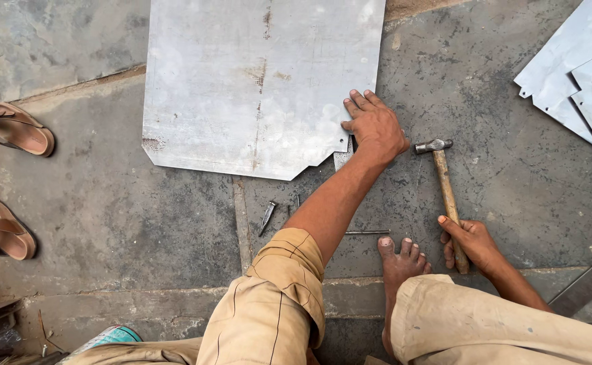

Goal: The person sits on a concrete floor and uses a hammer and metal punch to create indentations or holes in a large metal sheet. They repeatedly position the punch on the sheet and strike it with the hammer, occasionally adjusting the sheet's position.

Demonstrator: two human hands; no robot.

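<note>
The left hand (375, 127) presses flat on the metal sheet's (255, 81) right edge. The right hand (470, 242) grips a hammer (445, 186); bare stone floor (512, 169) lies around it.

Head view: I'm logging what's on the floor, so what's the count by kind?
Metal sheets: 3, one large, two stacked at right
Hammer: 1
Sandals: 2
Chisel: 1
Rod: 1
Total: 8

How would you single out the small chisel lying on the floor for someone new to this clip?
Start at the big metal sheet on the stone floor. Just below its lower edge, left of the left forearm, lies the chisel. It is short, dark and wedge-tipped, unlike the thin straight rod nearby.
</note>
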